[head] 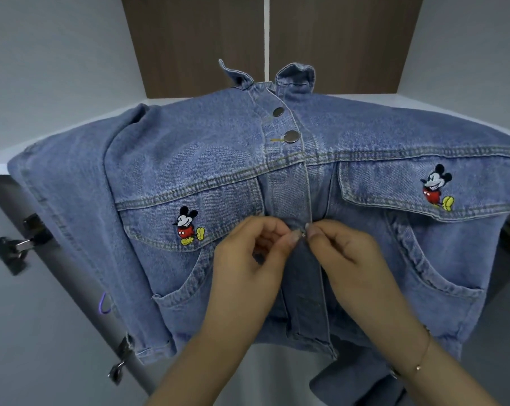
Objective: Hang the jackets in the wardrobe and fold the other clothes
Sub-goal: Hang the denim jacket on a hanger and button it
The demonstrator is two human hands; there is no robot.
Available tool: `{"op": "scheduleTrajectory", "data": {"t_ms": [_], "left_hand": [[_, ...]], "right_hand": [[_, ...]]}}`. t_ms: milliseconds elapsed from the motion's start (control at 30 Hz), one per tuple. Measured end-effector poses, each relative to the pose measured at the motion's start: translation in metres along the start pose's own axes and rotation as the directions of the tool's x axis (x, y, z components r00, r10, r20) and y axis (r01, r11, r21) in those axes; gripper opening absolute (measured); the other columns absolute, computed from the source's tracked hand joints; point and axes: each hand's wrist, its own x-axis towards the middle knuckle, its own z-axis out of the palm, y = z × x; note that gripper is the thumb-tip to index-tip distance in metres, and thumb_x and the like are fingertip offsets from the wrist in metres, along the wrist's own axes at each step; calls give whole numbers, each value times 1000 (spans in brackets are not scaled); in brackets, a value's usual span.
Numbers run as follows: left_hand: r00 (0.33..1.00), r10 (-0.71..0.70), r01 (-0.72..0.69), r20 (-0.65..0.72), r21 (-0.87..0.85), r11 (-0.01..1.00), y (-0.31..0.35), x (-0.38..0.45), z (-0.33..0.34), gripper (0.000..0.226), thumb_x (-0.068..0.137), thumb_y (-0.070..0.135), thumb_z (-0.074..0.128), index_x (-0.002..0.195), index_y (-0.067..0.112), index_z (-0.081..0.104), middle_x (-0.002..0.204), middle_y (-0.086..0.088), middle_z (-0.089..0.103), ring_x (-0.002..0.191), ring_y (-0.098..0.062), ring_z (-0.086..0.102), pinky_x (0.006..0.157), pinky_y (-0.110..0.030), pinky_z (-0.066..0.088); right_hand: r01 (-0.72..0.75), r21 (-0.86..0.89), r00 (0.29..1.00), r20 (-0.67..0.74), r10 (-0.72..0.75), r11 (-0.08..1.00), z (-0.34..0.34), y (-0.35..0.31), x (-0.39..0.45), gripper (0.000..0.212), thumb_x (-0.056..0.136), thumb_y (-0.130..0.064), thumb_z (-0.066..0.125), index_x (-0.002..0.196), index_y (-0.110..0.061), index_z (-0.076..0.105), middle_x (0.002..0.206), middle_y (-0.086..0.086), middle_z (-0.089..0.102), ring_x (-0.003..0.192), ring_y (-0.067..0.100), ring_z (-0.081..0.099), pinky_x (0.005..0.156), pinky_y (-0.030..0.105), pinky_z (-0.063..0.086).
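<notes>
Both grips pinched at the front placket of a light-blue denim jacket [277, 177]: left hand [248, 256] with thumb and curled fingers clamped on the left placket edge, right hand [344, 253] clamped on the right edge, fingertips [292, 237] almost touching around a small metal button barely visible between them. Thin gold chain bracelet [422, 354] on the right wrist.

Jacket laid front-up over the corner of a white surface [1, 159], collar pointing away toward dark brown wooden panels [195, 45], hem and one sleeve hanging off the near edge. Two round silver metal buttons [290, 136] near the collar already fastened; placket below the hands open.

Step in hand, judging by the pose: doing up the third button before hanging the jacket. Next move calls for pushing the button fully through its hole, then working down the remaining placket; wardrobe and hanger not visible here.

No readable writing or brand label. Only marks: two embroidered cartoon mouse patches, black ears, red shorts, yellow shoes, one on the left chest pocket flap [188, 225], one on the right [435, 186]. Black metal binder clips [16, 247] at the left edge, purple loop [104, 303] below.
</notes>
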Motion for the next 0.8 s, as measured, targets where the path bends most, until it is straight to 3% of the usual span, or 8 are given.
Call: {"op": "scheduleTrajectory", "data": {"t_ms": [167, 267, 400, 533, 600, 667, 733, 800], "left_hand": [[992, -96, 99, 78, -30, 995, 8, 5, 0, 9, 86, 24, 66, 79, 20, 64, 77, 6, 62, 74, -6, 58, 72, -23, 46], [993, 93, -107, 75, 212, 971, 8, 1, 0, 9, 92, 16, 62, 83, 15, 61, 80, 8, 57, 75, -7, 55, 69, -20, 44], [964, 259, -260, 57, 401, 878, 4, -4, 3, 9, 94, 12, 55, 86, 9, 58, 84, 6, 51, 75, -9, 47, 69, -15, 35], [942, 335, -311, 22, 436, 845, 1, -10, 8, 12, 96, 9, 55, 85, 6, 58, 84, 0, 51, 76, -14, 47, 70, -20, 36], [965, 262, -238, -20, 358, 903, 3, -11, 9, 11, 95, 13, 56, 85, 9, 59, 83, 4, 53, 77, -9, 50, 69, -17, 39], [996, 54, -44, -68, 143, 989, 8, -10, 9, 11, 93, 19, 60, 82, 16, 61, 78, 10, 57, 74, -4, 54, 67, -13, 40], [985, -170, 168, -16, -73, 983, 12, -6, 8, 16, 94, 19, 63, 78, 17, 64, 69, 12, 60, 64, 0, 53, 62, -13, 42], [949, -303, 313, 85, -154, 937, 15, 2, 4, 21, 94, 14, 62, 73, 17, 66, 59, 13, 59, 55, 1, 51, 56, -11, 41]], "right_hand": [[-3, 114, 998, -69, 11, 994, 5, 2, -7, 29, 97, -13, 52, 73, 2, 59, 63, 8, 46, 63, 7, 41, 57, 27, 35], [-85, 237, 995, -32, 96, 968, 2, 0, -7, 28, 96, -18, 55, 80, 3, 66, 71, 31, 51, 70, 15, 44, 64, 30, 36], [-80, 148, 996, -19, 83, 986, -1, -2, -4, 29, 92, -17, 59, 76, 6, 64, 63, 22, 49, 67, 13, 42, 60, 28, 33], [-57, 158, 997, -47, 65, 986, 0, -1, -4, 30, 93, -13, 57, 73, 10, 58, 62, 8, 42, 62, 13, 37, 56, 29, 28], [-50, 189, 997, -53, 61, 981, 1, 0, -6, 30, 94, -14, 56, 72, 7, 58, 61, 6, 43, 60, 11, 36, 54, 28, 29], [-28, 189, 996, -73, 42, 982, 4, 2, -8, 28, 95, -14, 56, 72, 2, 60, 60, 2, 44, 59, 8, 37, 53, 24, 32], [48, 126, 993, -109, -34, 991, 7, 5, -9, 26, 96, -10, 57, 72, -2, 61, 60, 1, 45, 59, 5, 39, 53, 20, 34], [196, -43, 974, -112, -199, 980, 6, 9, -8, 27, 97, -9, 56, 71, -2, 57, 65, 1, 46, 61, 6, 42, 57, 19, 35]]}}
